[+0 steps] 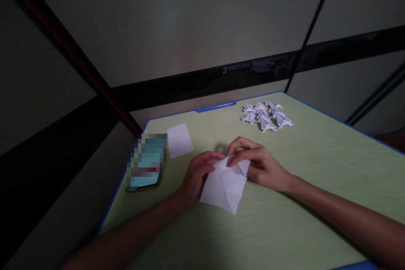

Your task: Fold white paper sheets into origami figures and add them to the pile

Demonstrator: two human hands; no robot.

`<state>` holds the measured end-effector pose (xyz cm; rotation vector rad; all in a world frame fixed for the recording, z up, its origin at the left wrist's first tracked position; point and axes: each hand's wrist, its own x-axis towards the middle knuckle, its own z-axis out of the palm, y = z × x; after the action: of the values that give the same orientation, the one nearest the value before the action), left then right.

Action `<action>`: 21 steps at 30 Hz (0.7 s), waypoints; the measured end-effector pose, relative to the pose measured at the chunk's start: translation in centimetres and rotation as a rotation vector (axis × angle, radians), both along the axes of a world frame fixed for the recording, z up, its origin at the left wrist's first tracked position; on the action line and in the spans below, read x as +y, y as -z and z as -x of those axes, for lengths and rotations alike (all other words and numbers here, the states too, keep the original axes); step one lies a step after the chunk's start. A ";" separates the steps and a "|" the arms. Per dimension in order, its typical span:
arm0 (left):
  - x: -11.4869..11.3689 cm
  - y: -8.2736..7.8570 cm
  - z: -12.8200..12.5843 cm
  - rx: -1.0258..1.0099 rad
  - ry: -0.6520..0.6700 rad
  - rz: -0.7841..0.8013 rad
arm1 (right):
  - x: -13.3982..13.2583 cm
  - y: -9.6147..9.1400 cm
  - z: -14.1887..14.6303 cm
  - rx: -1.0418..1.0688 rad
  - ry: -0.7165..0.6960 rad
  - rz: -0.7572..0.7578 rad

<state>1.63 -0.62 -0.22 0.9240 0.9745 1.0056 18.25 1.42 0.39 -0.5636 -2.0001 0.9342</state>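
Between my two hands is a white sheet of paper (223, 190), raised a little and tilted above the table. Crease lines cross it, and its far edge is partly folded over. My left hand (198, 175) grips the paper's left side, thumb on top and fingers behind. At the upper right, my right hand (257, 162) pinches the folded edge, its index finger lying on the paper. Some fingertips are hidden behind the sheet.
A light green table (316, 168) has a blue rim. A flat white paper (180, 140) lies at the back left beside a phone (147, 162), its screen pixelated. Several folded paper figures (264, 116) are grouped at the back right. A dark-banded panel wall (202, 29) stands behind.
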 end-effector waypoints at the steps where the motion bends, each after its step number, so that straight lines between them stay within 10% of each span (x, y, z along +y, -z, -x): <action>1: 0.0 0.0 -0.1 0.012 0.002 -0.001 | -0.1 0.0 0.0 -0.016 -0.007 -0.020; 9: -0.1 0.3 -0.2 0.269 0.039 -0.098 | 0.1 -0.1 -0.4 -0.088 -0.019 -0.062; 16: -0.3 0.0 -0.2 0.301 -0.014 -0.143 | 1.8 0.3 -1.1 0.157 -0.111 0.430; 21: -0.4 0.3 -0.3 0.358 0.024 -0.215 | 1.0 0.1 0.0 -0.055 -0.012 0.552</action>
<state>1.97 -1.03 -0.55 1.3238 1.1635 0.9549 18.27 2.45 0.28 -0.8823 -1.7844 1.5051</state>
